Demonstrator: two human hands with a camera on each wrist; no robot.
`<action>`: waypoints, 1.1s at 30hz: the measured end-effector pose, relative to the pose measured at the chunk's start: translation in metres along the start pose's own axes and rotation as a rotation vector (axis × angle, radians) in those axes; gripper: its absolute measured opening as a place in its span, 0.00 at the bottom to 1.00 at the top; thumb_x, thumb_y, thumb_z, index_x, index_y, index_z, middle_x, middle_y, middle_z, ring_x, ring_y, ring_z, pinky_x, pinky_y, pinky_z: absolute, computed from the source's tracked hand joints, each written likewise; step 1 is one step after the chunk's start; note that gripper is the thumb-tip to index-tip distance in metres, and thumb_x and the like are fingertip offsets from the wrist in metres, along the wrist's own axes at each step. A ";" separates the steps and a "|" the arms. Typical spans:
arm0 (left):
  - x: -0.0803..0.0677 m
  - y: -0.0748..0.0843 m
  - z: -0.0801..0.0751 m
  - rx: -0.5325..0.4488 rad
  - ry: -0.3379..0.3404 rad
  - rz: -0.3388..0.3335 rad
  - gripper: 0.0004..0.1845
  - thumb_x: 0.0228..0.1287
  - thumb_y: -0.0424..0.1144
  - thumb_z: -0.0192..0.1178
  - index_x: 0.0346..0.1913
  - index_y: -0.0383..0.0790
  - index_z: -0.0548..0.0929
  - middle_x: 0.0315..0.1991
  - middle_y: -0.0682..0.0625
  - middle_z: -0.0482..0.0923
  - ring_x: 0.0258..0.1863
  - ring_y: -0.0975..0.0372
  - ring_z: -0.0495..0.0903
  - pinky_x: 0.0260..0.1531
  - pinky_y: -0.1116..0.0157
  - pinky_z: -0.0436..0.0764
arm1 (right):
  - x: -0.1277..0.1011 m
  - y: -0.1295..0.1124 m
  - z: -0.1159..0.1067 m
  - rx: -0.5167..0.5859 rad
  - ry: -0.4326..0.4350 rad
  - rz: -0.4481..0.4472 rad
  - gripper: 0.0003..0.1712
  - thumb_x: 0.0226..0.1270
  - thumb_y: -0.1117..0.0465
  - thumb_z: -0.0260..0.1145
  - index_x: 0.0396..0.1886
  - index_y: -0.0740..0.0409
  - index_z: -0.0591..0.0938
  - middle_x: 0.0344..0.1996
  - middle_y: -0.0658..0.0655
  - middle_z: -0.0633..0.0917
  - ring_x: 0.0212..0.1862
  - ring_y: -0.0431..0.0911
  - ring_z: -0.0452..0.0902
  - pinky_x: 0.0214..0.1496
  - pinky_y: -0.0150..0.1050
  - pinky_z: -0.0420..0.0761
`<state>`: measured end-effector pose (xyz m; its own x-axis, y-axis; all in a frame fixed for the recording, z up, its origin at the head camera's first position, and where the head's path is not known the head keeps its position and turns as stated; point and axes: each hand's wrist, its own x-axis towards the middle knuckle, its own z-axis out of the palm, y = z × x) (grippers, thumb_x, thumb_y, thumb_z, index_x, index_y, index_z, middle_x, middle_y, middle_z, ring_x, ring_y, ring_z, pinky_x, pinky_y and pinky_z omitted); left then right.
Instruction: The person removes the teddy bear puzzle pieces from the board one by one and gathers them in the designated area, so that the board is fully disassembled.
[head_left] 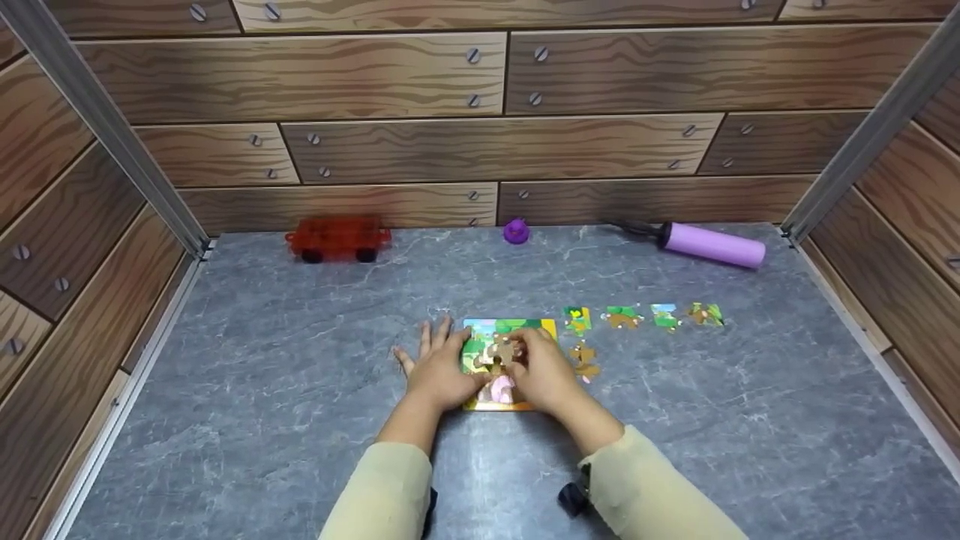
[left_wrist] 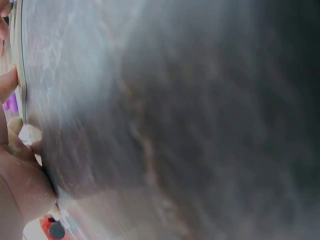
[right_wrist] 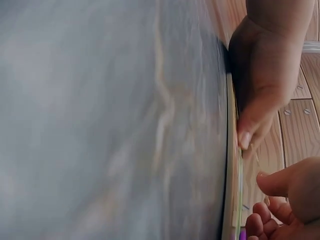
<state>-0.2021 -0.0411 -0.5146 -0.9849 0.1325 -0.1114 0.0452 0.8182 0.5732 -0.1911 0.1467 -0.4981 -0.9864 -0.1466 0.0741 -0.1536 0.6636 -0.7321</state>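
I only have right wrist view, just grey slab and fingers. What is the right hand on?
Observer: The right hand pinches a brown puzzle piece over the puzzle board.
Operator: And the left?
Observer: The left hand lies flat, fingers straight, on the board's left edge.
Operator: Any pieces left over?
Observer: Yes, four loose pieces in a row right of the board, and one more piece beside the right hand.
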 end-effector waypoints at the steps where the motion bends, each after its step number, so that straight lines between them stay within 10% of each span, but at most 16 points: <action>1: 0.000 0.000 0.000 0.001 -0.002 -0.002 0.47 0.59 0.60 0.73 0.80 0.53 0.70 0.86 0.46 0.49 0.85 0.44 0.36 0.71 0.26 0.24 | -0.001 0.002 -0.003 0.008 0.002 -0.001 0.23 0.68 0.73 0.70 0.62 0.67 0.79 0.47 0.60 0.80 0.49 0.53 0.80 0.58 0.51 0.82; 33: 0.000 0.001 0.001 0.002 -0.010 -0.014 0.44 0.62 0.57 0.72 0.81 0.53 0.69 0.87 0.47 0.48 0.85 0.46 0.34 0.71 0.28 0.22 | -0.022 0.068 -0.098 0.054 0.112 -0.097 0.23 0.68 0.80 0.66 0.62 0.74 0.78 0.51 0.70 0.79 0.53 0.64 0.80 0.63 0.61 0.80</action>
<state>-0.2019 -0.0397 -0.5153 -0.9837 0.1266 -0.1276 0.0317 0.8210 0.5700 -0.1853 0.2664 -0.4832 -0.9679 -0.1235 0.2191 -0.2482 0.6091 -0.7532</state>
